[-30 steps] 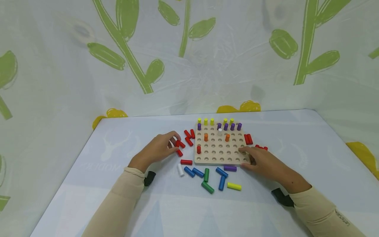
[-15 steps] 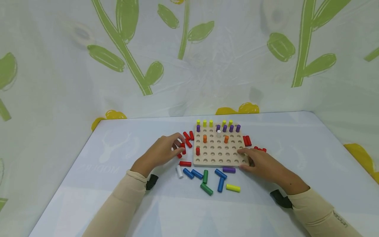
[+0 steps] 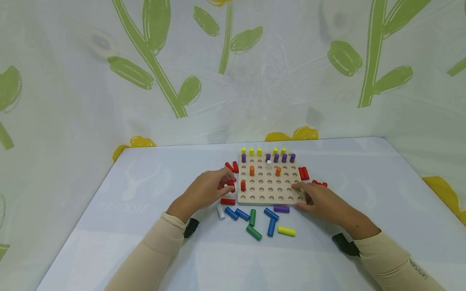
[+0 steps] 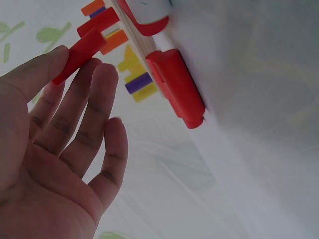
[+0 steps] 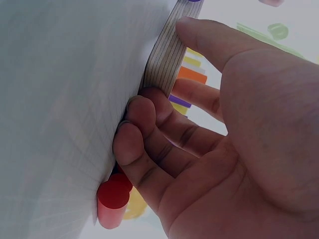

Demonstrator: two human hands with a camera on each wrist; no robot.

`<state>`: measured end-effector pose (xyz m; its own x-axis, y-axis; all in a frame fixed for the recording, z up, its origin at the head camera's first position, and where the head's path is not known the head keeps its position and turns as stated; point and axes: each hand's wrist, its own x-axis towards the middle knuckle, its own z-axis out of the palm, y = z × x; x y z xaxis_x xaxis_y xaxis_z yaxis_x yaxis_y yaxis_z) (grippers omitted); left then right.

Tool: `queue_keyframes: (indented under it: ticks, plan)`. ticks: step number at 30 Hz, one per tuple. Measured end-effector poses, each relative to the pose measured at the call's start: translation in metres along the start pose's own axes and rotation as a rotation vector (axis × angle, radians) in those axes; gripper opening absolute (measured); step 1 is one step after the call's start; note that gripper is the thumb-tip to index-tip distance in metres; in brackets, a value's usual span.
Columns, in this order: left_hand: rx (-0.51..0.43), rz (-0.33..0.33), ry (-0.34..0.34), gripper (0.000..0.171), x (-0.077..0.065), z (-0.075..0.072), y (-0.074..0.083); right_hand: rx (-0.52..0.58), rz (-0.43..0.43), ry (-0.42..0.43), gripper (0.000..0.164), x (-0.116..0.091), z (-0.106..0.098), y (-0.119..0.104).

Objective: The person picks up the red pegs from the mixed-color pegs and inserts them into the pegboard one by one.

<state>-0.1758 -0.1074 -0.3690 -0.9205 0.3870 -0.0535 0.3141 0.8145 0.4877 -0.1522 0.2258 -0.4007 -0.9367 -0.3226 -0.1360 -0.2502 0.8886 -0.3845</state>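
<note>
My left hand (image 3: 207, 188) pinches a red peg (image 4: 82, 56) between thumb and fingertips, just left of the wooden pegboard (image 3: 266, 192). In the left wrist view this peg is raised and tilted, apart from the red pegs (image 4: 177, 84) lying on the table. My right hand (image 3: 324, 201) holds the board's near right corner. Its thumb lies against the front edge (image 5: 169, 55), the index finger reaches over the top, and the other fingers curl at the side. One red peg (image 3: 243, 186) stands in the leftmost column of holes.
Yellow pegs (image 3: 251, 152), purple pegs (image 3: 276, 158), a white peg (image 3: 269, 164) and two orange pegs (image 3: 252, 171) stand in the board. Before it lie blue (image 3: 242, 214), green (image 3: 254, 232), purple (image 3: 281, 209), yellow (image 3: 286, 231) and white (image 3: 220, 211) pegs. Red pegs (image 3: 303, 173) lie right of it.
My left hand has picked up a red peg from the pile and moved right with it, toward the board's left edge. The right hand has stayed at the corner.
</note>
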Motion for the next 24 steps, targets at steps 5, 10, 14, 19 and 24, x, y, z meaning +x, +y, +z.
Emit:
queue_keyframes:
  ticks: [5, 10, 14, 19, 24]
  plan:
    - [0.044, 0.05, 0.017, 0.033, -0.003, 0.0, 0.007, -0.001, 0.0, 0.002, 0.063, 0.0, 0.0, -0.001]
    - [0.067, 0.096, 0.023, 0.032, -0.003, 0.004, 0.01, -0.007, -0.005, 0.005, 0.063, -0.001, -0.001, -0.001]
    - [0.084, 0.122, 0.029, 0.03, -0.002, 0.007, 0.011, -0.014, -0.014, 0.009, 0.063, -0.001, -0.002, -0.001]
    - [0.096, 0.168, 0.037, 0.029, 0.0, 0.011, 0.009, -0.014, -0.028, 0.006, 0.064, -0.001, -0.002, 0.001]
    - [0.09, 0.176, 0.018, 0.029, -0.003, 0.013, 0.009, -0.009, -0.029, 0.001, 0.065, 0.0, -0.001, 0.001]
